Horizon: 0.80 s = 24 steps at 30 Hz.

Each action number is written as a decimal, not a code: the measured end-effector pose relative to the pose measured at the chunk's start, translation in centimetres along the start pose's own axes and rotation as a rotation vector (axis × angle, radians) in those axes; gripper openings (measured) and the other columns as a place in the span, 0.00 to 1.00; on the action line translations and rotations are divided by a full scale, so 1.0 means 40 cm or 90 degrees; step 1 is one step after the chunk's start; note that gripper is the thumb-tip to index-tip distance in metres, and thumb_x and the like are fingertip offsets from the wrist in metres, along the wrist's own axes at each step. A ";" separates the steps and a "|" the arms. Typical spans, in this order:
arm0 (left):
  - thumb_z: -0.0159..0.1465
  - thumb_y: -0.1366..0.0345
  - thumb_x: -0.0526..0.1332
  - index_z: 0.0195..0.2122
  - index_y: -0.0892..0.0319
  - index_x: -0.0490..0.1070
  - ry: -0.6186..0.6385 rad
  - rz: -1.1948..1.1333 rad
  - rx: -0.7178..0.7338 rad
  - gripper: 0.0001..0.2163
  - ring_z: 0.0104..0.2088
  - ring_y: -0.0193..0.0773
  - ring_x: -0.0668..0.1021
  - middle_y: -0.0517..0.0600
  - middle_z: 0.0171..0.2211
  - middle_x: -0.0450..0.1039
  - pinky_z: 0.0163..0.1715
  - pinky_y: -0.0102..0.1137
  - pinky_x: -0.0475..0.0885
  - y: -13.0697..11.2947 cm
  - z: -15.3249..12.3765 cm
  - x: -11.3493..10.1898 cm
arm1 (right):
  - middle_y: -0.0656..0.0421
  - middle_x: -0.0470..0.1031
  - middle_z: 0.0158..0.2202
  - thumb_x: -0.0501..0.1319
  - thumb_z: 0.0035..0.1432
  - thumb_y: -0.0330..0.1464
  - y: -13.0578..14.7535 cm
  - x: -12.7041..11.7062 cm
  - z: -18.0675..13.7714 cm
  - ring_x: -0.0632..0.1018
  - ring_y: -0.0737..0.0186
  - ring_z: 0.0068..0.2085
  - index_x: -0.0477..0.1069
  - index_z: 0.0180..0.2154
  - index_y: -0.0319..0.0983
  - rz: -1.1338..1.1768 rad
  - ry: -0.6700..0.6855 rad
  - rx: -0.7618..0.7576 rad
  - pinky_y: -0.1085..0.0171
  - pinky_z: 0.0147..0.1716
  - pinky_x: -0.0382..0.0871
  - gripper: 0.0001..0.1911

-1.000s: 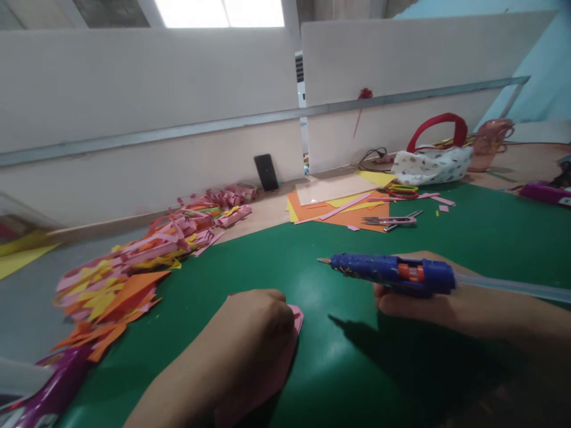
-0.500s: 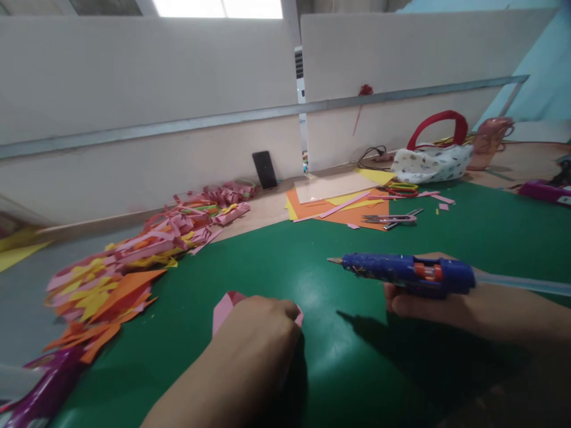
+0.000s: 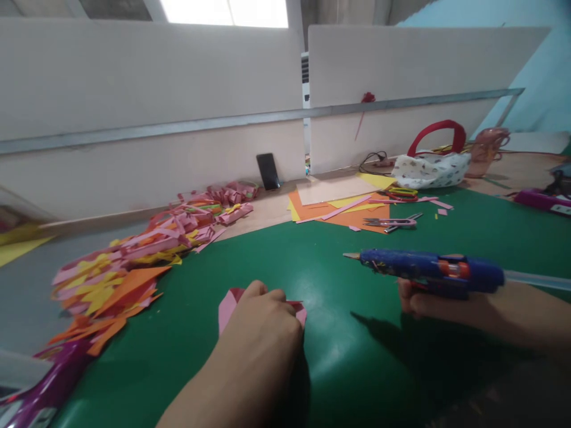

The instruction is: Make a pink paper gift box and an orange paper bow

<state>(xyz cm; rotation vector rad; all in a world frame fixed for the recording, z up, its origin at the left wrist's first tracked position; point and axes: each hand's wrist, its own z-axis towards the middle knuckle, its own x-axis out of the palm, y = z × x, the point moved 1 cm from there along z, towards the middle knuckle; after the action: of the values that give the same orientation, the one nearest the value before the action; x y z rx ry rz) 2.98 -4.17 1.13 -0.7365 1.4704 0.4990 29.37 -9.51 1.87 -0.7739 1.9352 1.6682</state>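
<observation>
My left hand (image 3: 267, 324) is closed over a folded pink paper piece (image 3: 228, 308) on the green table mat (image 3: 330, 368). The hand covers most of the paper; its pink edges show on both sides. In my right hand (image 3: 428, 303) is a blue hot glue gun (image 3: 414, 266), its metal nozzle pointing left, above the mat. A clear glue stick (image 3: 535, 279) sticks out of its back end. The gun's tip is apart from the pink paper, to its upper right.
Pink, orange and yellow paper pieces (image 3: 134, 255) are heaped at left. Behind lie paper sheets (image 3: 343, 221), thread snips (image 3: 390, 223) and scissors (image 3: 401, 193). A phone (image 3: 268, 172) leans on the partition. A red-handled bag (image 3: 430, 170) and pink jug (image 3: 486, 153) stand at back right.
My right hand has shifted the glue gun a little to the right, away from the pink paper. My left hand stays on the paper, its knuckles slightly raised. The view has tilted slightly.
</observation>
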 end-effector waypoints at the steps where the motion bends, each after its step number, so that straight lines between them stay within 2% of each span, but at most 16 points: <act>1: 0.57 0.65 0.56 0.14 0.57 0.63 0.000 0.007 0.003 0.14 0.24 0.37 0.68 0.49 0.17 0.64 0.30 0.36 0.58 0.002 0.000 0.003 | 0.59 0.78 0.33 0.63 0.48 0.48 -0.001 0.000 0.000 0.78 0.48 0.37 0.74 0.31 0.46 -0.004 0.001 -0.001 0.54 0.38 0.73 0.14; 6: 0.56 0.67 0.57 0.14 0.57 0.64 0.024 0.029 0.009 0.13 0.22 0.35 0.66 0.48 0.17 0.64 0.30 0.35 0.56 0.015 -0.010 0.015 | 0.59 0.79 0.33 0.65 0.45 0.48 -0.011 -0.008 -0.004 0.78 0.47 0.37 0.75 0.31 0.46 0.006 -0.030 -0.007 0.55 0.36 0.75 0.15; 9: 0.55 0.69 0.58 0.16 0.56 0.66 0.050 0.049 0.007 0.11 0.22 0.34 0.66 0.48 0.17 0.66 0.30 0.36 0.56 0.015 -0.019 0.020 | 0.59 0.78 0.32 0.64 0.47 0.47 -0.025 -0.015 -0.008 0.78 0.48 0.36 0.75 0.31 0.46 0.001 -0.016 -0.014 0.54 0.37 0.74 0.13; 16: 0.59 0.73 0.57 0.20 0.57 0.71 0.160 0.094 0.023 0.11 0.25 0.35 0.69 0.49 0.24 0.73 0.33 0.38 0.56 -0.019 -0.031 -0.008 | 0.61 0.78 0.31 0.62 0.51 0.46 -0.040 -0.014 0.000 0.78 0.53 0.35 0.74 0.31 0.46 -0.028 0.003 -0.015 0.58 0.36 0.73 0.12; 21: 0.58 0.73 0.57 0.20 0.58 0.70 0.146 0.089 0.026 0.11 0.25 0.34 0.71 0.48 0.25 0.73 0.31 0.35 0.58 -0.015 -0.030 -0.002 | 0.62 0.79 0.30 0.63 0.52 0.44 -0.034 -0.012 -0.001 0.80 0.54 0.32 0.75 0.32 0.46 -0.022 -0.025 -0.054 0.61 0.31 0.74 0.10; 24: 0.58 0.72 0.56 0.24 0.57 0.72 0.085 0.092 -0.010 0.08 0.26 0.36 0.73 0.49 0.26 0.74 0.31 0.34 0.61 -0.015 -0.027 0.005 | 0.62 0.79 0.28 0.66 0.49 0.41 -0.042 -0.014 -0.004 0.80 0.55 0.28 0.77 0.31 0.46 0.010 -0.075 -0.115 0.62 0.26 0.75 0.07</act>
<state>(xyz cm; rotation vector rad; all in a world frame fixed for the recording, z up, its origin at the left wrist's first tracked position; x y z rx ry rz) 2.65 -5.37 1.07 -0.6893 1.6537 0.5812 30.92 -9.76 1.05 -0.7094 1.7324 1.8747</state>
